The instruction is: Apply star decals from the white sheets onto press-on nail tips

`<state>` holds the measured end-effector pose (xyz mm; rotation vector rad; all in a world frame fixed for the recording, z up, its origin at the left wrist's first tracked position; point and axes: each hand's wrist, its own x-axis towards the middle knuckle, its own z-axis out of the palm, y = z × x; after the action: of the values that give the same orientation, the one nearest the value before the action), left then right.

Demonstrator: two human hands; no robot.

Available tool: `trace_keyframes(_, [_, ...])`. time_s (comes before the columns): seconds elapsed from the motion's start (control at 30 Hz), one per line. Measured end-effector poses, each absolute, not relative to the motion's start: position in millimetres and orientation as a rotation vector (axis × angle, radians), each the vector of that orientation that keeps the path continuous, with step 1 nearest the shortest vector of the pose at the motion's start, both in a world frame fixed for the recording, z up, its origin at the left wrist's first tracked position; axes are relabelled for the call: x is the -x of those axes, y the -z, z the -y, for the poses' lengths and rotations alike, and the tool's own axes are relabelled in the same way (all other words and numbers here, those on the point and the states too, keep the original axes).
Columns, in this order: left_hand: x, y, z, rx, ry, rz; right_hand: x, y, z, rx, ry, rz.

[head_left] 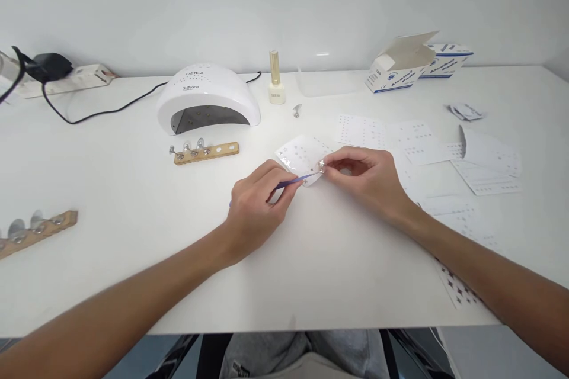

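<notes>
My left hand (260, 207) is closed around slim blue tweezers (288, 182), whose tip points right. Between the thumb and forefinger of my right hand (364, 174) is a small shiny piece with a star on it (321, 164); its exact kind is too small to make out. The tweezers' tip meets or nearly meets this piece. Under and behind both fingertips lies a white sheet of silver star stickers (297, 151). Left of it, a wooden nail-tip stand (207, 154) bears several clear nail tips. One loose nail tip (297, 111) stands farther back.
A white nail lamp (208, 92) and a polish bottle (276, 86) stand at the back. Alcohol pad boxes (395, 71) are at the back right. More sticker sheets (489, 154) spread to the right. A second wooden stand (44, 231) lies at far left, below a power strip (84, 78).
</notes>
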<state>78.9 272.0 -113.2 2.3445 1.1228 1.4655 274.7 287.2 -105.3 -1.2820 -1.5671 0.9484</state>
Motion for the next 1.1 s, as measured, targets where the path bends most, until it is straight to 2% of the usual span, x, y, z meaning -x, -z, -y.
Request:
trace_keyframes(0.77, [-77.8, 115.5, -272.8, -2.335, -1.374, -1.201, -275.5, 111.8, -286.6, 1.168, -0.745, 1.638])
trace_keyframes(1.1, [-77.2, 107.9, -271.4, -2.211, -1.420, -1.235, -275.6, 108.4, -287.1, 1.226, -0.811, 1.620])
